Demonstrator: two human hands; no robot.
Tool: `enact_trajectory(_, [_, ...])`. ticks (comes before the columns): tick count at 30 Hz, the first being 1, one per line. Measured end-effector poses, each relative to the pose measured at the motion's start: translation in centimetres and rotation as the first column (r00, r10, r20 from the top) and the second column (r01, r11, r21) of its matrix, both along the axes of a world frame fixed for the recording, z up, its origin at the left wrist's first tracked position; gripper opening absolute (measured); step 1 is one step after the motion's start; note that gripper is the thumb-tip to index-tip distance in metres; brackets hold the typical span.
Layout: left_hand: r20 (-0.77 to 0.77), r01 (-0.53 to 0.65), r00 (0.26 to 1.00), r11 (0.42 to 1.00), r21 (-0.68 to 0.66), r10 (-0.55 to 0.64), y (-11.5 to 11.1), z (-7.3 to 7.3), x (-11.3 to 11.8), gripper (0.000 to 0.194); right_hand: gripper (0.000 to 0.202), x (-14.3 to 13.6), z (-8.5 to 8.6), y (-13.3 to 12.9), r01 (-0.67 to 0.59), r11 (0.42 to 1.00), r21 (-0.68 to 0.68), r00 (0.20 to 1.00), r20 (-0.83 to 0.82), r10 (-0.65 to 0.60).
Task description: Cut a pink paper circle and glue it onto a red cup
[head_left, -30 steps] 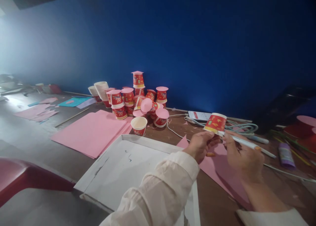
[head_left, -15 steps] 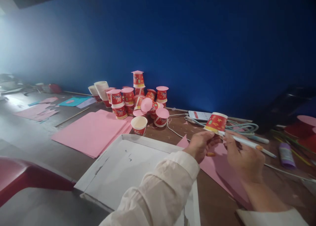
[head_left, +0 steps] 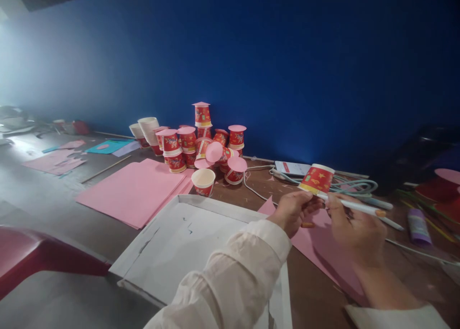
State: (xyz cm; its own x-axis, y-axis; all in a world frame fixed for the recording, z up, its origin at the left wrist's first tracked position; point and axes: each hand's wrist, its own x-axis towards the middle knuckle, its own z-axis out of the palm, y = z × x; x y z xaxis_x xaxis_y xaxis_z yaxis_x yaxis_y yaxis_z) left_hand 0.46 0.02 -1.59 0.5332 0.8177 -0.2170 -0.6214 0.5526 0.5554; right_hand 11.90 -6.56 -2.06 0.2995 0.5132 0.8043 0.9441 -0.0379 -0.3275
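Observation:
Upside down and slightly tilted, a red paper cup (head_left: 318,178) with gold stars is pinched near its yellow-banded rim by my left hand (head_left: 296,211). My right hand (head_left: 359,228) is closed around a white marker-like pen (head_left: 361,206) with an orange end. The pen's front end points left and meets the fingers of my left hand by the cup's rim; its tip is hidden. A small orange piece (head_left: 307,225) shows under my left fingers, and what it belongs to is unclear. Below both hands lies a pink paper sheet (head_left: 330,257).
Stacked red cups topped with pink discs (head_left: 187,139) stand against the blue wall (head_left: 230,55). An upright cup (head_left: 203,181) is in front. Pink sheets (head_left: 132,190) and a white shallow tray (head_left: 168,247) lie leftward. A phone (head_left: 292,168), cable (head_left: 359,187) and purple glue stick (head_left: 419,227) are rightward.

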Motion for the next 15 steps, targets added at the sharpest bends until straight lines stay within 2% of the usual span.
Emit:
enact_trajectory(8, [-0.029,0.024,0.999,0.999,-0.029,-0.025,-0.09,0.62,-0.2,0.022,0.049,-0.05,0.46,0.0,0.02,1.0,-0.014,1.0,0.011,-0.02])
enact_trajectory(15, [-0.048,0.011,0.999,0.999,-0.034,-0.013,-0.11,0.69,-0.22,0.018,0.049,0.04,0.63,-0.03,0.028,0.999,-0.028,1.0,0.007,-0.028])
